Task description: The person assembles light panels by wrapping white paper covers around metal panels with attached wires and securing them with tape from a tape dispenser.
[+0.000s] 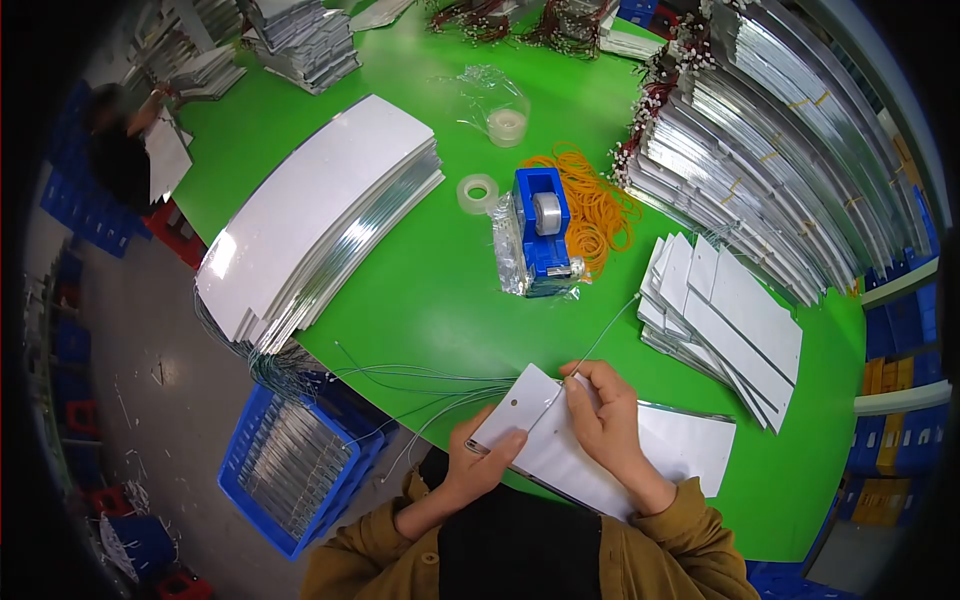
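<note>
A white flat panel lies at the near table edge, with a smaller white piece with a hole at its left end. My left hand grips the lower part of this piece, thumb on top. My right hand pinches a thin wire over the panel, beside the piece. The wire's far end points up toward the stacked white plates on the right. Several greenish wires run left from the panel's end.
A tall panel stack stands left. Mid-table are a blue tape dispenser, tape rolls and orange rubber bands. White plates lie right. A blue crate sits below. Another person is at far left.
</note>
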The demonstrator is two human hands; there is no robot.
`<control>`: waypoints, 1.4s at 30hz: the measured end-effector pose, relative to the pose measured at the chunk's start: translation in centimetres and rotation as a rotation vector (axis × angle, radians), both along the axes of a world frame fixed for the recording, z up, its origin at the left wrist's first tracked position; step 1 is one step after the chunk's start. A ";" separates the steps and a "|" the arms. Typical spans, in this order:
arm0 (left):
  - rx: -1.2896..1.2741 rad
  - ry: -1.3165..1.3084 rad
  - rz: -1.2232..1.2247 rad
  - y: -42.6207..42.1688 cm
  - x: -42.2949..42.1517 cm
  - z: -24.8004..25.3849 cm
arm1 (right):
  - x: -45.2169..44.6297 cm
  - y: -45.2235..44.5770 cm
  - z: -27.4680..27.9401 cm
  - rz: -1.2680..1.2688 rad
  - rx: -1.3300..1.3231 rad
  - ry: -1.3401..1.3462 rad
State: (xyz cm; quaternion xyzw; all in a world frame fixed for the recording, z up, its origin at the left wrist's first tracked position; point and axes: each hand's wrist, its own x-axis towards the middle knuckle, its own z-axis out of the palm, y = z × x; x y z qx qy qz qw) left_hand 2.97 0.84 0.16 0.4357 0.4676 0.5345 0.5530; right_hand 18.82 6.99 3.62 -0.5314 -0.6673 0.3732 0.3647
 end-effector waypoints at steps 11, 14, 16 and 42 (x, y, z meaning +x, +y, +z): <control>0.114 -0.449 -0.128 1.3 0.5 -0.9 | 12.1 11.0 9.2 -0.277 0.626 -0.725; 0.091 -0.513 -0.135 1.0 0.2 -1.3 | 10.4 7.6 6.6 -0.097 0.635 -0.485; 0.077 -0.522 -0.146 1.3 0.0 -1.4 | 7.0 3.6 4.1 0.078 0.422 -0.396; 0.121 -0.204 -0.266 0.7 0.8 2.0 | -1.4 -1.7 6.6 0.486 0.367 -0.079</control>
